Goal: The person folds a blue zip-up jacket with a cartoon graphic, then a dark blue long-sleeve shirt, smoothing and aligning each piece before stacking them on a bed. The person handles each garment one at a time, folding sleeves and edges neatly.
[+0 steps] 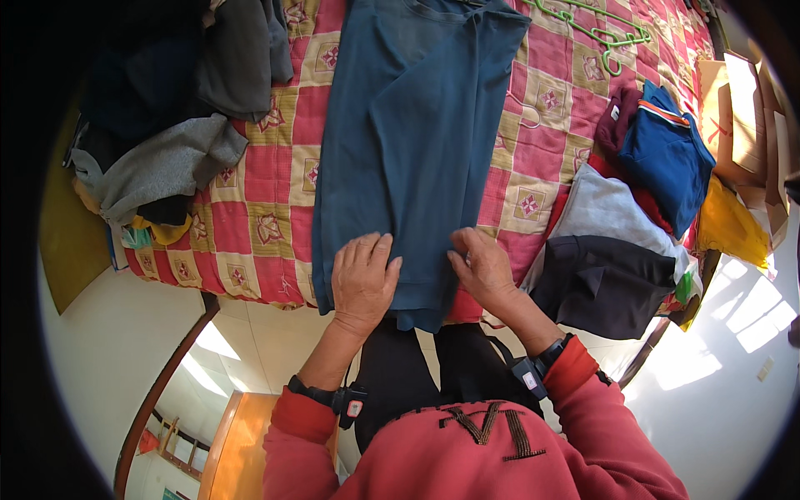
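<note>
A dark teal-blue top (400, 158) lies lengthwise on the bed, its neckline at the far end and its lower hem over the near edge. Creases run across its upper part, and its right side looks folded inward. My left hand (364, 275) rests flat on the lower left part of the cloth, fingers stretched out. At the lower right edge of the top is my right hand (485, 265), its fingers slightly bent and thumb apart, touching the fabric. Neither hand visibly grips the cloth.
Checked red-and-beige bedding (271, 196) covers the bed. Grey and dark clothes (167, 158) are heaped at the left. Folded clothes (617, 208) are stacked at the right, near cardboard boxes (742, 125). Green hangers (604, 35) lie at the far right. A wooden cabinet (237, 446) stands lower left.
</note>
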The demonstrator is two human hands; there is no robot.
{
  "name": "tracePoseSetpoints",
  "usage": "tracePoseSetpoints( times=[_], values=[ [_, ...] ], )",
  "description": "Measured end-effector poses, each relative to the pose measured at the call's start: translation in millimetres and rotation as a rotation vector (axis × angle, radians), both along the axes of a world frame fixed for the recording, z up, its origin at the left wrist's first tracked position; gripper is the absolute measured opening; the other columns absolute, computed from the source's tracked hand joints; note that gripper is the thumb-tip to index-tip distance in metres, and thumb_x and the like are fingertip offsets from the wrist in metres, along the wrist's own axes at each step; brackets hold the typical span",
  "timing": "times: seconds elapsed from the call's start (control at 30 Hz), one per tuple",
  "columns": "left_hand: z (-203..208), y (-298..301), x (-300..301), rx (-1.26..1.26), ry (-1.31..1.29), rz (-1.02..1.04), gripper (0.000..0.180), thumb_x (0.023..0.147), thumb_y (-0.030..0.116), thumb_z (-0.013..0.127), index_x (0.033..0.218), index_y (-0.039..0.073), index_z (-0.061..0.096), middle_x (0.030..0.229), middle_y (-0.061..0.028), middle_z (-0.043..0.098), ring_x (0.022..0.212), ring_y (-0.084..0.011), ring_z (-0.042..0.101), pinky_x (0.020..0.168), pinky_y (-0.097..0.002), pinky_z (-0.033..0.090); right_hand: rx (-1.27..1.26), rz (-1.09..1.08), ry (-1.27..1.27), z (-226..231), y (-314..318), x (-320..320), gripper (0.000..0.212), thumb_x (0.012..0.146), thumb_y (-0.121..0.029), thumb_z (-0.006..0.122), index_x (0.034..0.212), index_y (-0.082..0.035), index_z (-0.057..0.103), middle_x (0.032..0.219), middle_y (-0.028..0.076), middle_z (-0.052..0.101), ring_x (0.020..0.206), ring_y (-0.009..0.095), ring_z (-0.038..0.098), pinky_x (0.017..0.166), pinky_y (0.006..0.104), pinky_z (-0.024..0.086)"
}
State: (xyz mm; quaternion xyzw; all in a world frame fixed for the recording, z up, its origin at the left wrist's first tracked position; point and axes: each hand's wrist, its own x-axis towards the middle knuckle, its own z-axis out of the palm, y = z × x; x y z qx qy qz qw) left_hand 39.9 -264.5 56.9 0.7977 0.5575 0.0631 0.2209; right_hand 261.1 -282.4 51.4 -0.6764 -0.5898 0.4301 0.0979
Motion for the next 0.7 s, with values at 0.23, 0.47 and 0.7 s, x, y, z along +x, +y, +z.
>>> tracePoseSetpoints(
  times=[0.23,0.47,0.7],
  values=[
    [-31.9,21.8,11.3,0.009,-0.241,0.187,0.03,0.087,0.019,0.069,0.114,0.007,0.062,0.105,-0.0075,0.063,0.094,-0.024,0.062,0.089,-0.0389,0.045,0.691,0.044,-0.137,-41.6,101.2,-25.4,0.046,0.081,-0.005,0.066,0.127,-0.008,0.059,0.138,0.013,0.052,0.131,0.031,0.048,0.108,0.0452,0.035],
    [-58.5,48.5,23.1,-0.383,-0.412,0.508,0.017,0.087,0.016,0.071,0.09,0.004,0.059,0.074,-0.0026,0.059,0.062,-0.0121,0.056,0.06,-0.0284,0.045,0.613,0.007,-0.406,-84.4,124.7,-25.5,0.055,0.093,-0.024,0.058,0.146,-0.015,0.043,0.153,0.009,0.038,0.144,0.025,0.032,0.118,0.0449,0.022],
    [-63.5,54.9,3.0,-0.687,-0.615,0.603,0.014,0.089,0.01,0.066,0.088,0.004,0.053,0.073,-0.0053,0.061,0.062,-0.0148,0.057,0.058,-0.0317,0.044,0.541,0.025,-0.484,-105.2,119.7,-26.0,0.06,0.096,-0.033,0.052,0.152,-0.018,0.035,0.158,0.006,0.031,0.148,0.022,0.023,0.12,0.044,0.015]
  ],
)
